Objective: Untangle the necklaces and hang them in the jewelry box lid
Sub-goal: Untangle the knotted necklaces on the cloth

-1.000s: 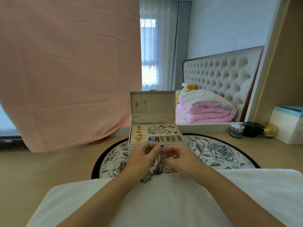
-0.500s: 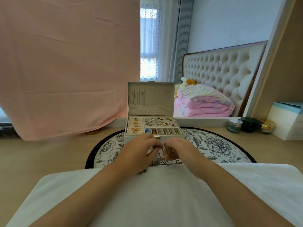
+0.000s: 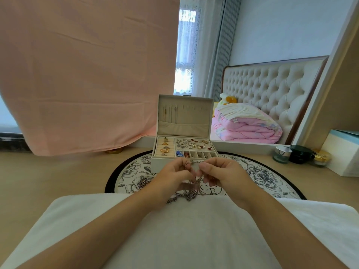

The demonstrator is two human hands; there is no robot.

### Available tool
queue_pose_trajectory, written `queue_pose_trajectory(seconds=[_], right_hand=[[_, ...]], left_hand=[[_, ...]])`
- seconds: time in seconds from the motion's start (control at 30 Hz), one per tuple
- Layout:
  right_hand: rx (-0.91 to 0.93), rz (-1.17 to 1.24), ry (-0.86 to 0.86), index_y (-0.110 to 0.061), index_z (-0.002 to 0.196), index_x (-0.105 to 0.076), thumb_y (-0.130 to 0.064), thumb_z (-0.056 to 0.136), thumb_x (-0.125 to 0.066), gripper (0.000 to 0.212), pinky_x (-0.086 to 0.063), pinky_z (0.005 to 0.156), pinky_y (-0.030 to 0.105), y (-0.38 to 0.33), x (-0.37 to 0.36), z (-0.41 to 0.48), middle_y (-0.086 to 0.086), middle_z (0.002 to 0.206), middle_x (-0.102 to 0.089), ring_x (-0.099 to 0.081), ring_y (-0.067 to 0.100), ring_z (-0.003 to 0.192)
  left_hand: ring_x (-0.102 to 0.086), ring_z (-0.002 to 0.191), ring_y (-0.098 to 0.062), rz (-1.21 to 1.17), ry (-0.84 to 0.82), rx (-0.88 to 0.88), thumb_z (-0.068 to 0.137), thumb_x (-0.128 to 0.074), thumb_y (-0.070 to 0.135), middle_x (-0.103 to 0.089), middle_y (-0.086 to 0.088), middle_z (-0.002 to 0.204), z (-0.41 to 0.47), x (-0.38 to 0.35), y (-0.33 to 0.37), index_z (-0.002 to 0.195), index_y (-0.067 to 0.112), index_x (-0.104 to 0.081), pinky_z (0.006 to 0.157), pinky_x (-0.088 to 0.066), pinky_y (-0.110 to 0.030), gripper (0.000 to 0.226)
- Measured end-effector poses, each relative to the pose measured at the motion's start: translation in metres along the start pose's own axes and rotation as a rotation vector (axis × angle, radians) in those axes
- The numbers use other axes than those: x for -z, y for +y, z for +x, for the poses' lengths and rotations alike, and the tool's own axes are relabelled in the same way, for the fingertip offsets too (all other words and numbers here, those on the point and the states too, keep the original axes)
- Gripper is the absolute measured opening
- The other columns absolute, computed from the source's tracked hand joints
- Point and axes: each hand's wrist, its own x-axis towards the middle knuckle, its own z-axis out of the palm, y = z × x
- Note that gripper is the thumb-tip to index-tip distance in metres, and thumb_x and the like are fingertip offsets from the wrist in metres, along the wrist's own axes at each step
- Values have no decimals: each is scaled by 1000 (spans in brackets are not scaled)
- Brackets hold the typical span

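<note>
Necklaces (image 3: 192, 191) in a tangle hang over the floral mat (image 3: 136, 175), pinched by left hand (image 3: 171, 175) and right hand (image 3: 223, 171) before the jewelry box (image 3: 157, 164); a hard tug could tighten knots or snap a chain.

A tufted cream headboard (image 3: 272, 90) stands beside a bright curtained window (image 3: 186, 51) under pale walls.

Jewelry box (image 3: 156, 165) on mat (image 3: 262, 175), lid (image 3: 184, 113) upright behind; jars (image 3: 282, 155) right (beside carton (image 3: 342, 152)); towel (image 3: 184, 230) in front.
</note>
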Motion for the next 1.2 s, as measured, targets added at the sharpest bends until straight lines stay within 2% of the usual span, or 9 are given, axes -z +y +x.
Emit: queue_pose_trajectory(seconds=[0.27,0.43,0.57,0.67,0.77,0.87,1.0,1.13,1.2], right_hand=[[21,43,118,-8,82,-70,-18,92,-68,14,-51,67,28,-3,-10,2,5,72,-70,-62,13,62],[54,87,155,-8,84,-66,-14,94,-66,11,-55,66,32,-6,-11,1,5,64,-66,-62,16,58],[79,44,180,-8,83,-66,-12,93,-68,11,-55,64,35,-5,-10,2,-2,55,-53,-47,15,48],[124,-37,165,-9,81,-66,-12,91,-71,11,-51,58,33,-7,-11,1,-10,56,-55,-47,11,46],[207,-171,172,-16,77,-68,-13,87,-76,13,-45,57,21,-7,-11,2,-6,61,-58,-49,8,56],[288,-452,166,-28,75,-70,-20,83,-80,15,-41,59,21,-4,-8,3,-10,65,-58,-45,7,59],[420,-751,139,-29,77,-71,-25,82,-79,10,-35,61,14,-4,-3,0,-20,76,-60,-49,3,65],[381,-596,132,-28,77,-73,-23,82,-80,10,-44,62,21,-3,-3,2,-14,71,-62,-49,5,62],[387,-598,136,-28,78,-73,-24,83,-80,10,-45,62,21,-3,-3,2,-14,71,-63,-50,5,62]], left_hand=[[-68,85,-16,220,-87,-51,88,-67,-8,-71,-6,92,4,1,-8,104,-4,-53,79,-56,-26,21],[-73,92,-18,385,-41,-84,85,-73,-4,-76,-6,93,6,2,-13,97,10,-67,89,-58,-30,18],[-67,77,-1,673,27,-112,83,-80,12,-74,7,85,8,6,-9,90,27,-72,74,-54,-15,18],[-61,69,5,795,23,-143,83,-81,20,-69,11,81,8,6,-6,91,30,-72,64,-49,-10,16],[-63,75,6,811,-14,-152,84,-80,23,-71,15,86,7,5,-2,97,28,-75,70,-53,-13,15],[-62,74,9,832,-78,-169,87,-77,22,-69,22,81,5,3,4,98,28,-75,68,-48,-8,12],[-57,64,7,850,-125,-138,95,-67,26,-65,22,71,6,5,6,97,29,-75,62,-43,-9,9],[-53,56,7,857,-80,-80,95,-67,32,-61,22,62,6,7,6,86,27,-74,55,-38,-11,12],[-57,65,10,907,-71,-82,92,-70,33,-66,22,73,6,8,7,90,30,-76,62,-43,-12,7]])
